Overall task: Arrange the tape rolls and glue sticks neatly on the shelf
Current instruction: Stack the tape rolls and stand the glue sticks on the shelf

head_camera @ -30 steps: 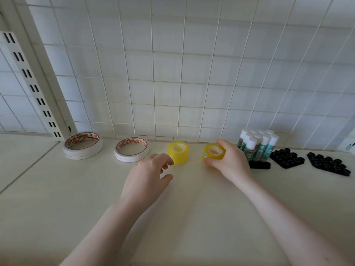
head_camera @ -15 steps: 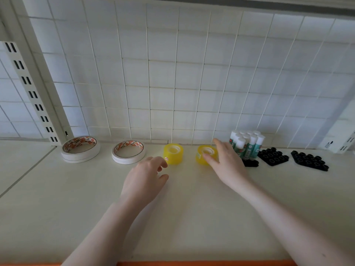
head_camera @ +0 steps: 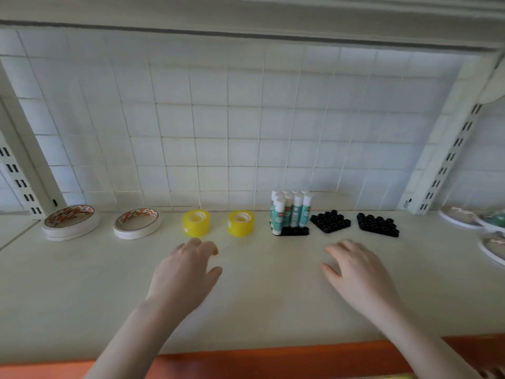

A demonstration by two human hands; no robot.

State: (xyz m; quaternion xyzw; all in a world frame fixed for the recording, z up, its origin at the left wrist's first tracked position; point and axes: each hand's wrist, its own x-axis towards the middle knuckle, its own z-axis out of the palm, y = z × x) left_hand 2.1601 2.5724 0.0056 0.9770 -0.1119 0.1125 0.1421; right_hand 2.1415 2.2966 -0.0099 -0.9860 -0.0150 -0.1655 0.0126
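The fingers (head_camera: 203, 246) of the left hand (head_camera: 181, 277) are loosely curled and hold nothing; their tips hang just short of the left yellow tape roll (head_camera: 196, 223), without touching it. The fingers (head_camera: 340, 248) of the right hand (head_camera: 360, 277) are spread and relaxed, palm down over the shelf (head_camera: 259, 305), also holding nothing; whether the palm rests on the shelf or hovers just above it is hard to tell from this angle.

Beyond the left hand, a second yellow tape roll (head_camera: 241, 223) stands just to the right of the first, the two apart, both lying flat with the core facing up. Further left lie two wide white tape rolls with orange print inside: one (head_camera: 137, 223) near the yellow pair, the other (head_camera: 70, 222) close to the left upright of the shelf.

Beyond the right hand, a cluster of glue sticks (head_camera: 291, 212) with white caps and green labels stands upright in a black holder (head_camera: 291, 231). To its right sit two more black holders (head_camera: 330, 221) (head_camera: 378, 224), set apart from each other.

All of these form one row along the back of the shelf, before a white wire grid panel (head_camera: 226, 127). At the far right edge, blurred round tape rolls (head_camera: 459, 217) show on the neighbouring section. An orange strip (head_camera: 273, 359) runs along the shelf's front edge.
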